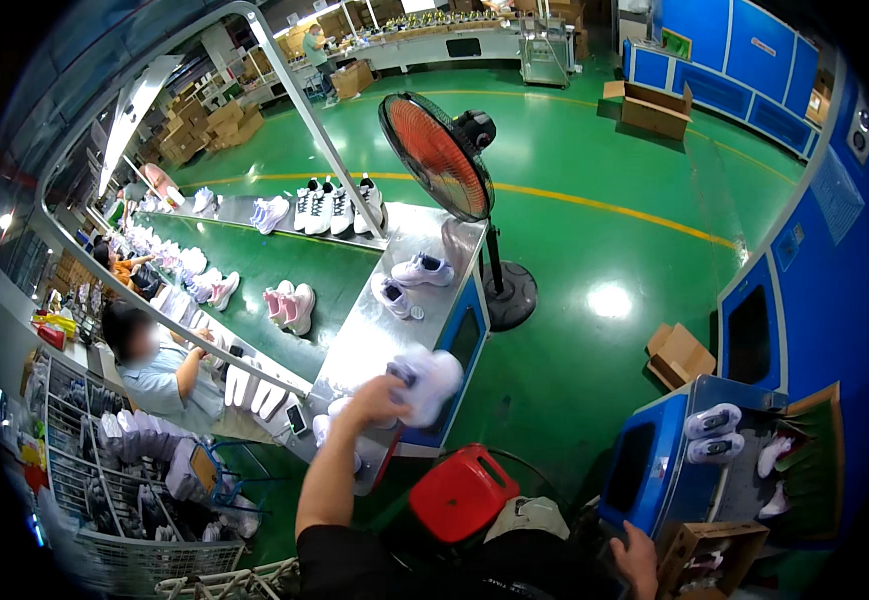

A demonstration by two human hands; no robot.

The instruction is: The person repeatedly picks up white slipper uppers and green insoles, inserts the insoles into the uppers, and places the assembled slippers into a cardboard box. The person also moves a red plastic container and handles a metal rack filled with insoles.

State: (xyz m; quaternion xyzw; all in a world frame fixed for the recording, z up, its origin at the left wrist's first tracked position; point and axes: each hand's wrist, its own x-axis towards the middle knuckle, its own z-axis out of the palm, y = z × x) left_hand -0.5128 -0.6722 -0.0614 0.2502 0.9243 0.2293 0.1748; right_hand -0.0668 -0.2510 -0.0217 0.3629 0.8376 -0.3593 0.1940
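Observation:
My left hand (374, 398) is raised over the end of a steel work table (369, 330) and grips a white sneaker (426, 382), which is blurred. Two more white sneakers (422, 270) (391, 295) lie apart on the table farther away. My right hand (638, 560) rests low at the right, on the edge of a brown cardboard box (719, 550), with its fingers curled on the rim. A blue machine (654, 455) stands just above that hand, with a white pair of shoes (712, 432) on top.
A red plastic stool (462, 493) stands below the table. A black floor fan (441, 155) rises beside the table. A green conveyor (254, 270) carries pink and white shoes; a seated person (159, 365) works at its left. Cardboard boxes (681, 355) lie on the green floor.

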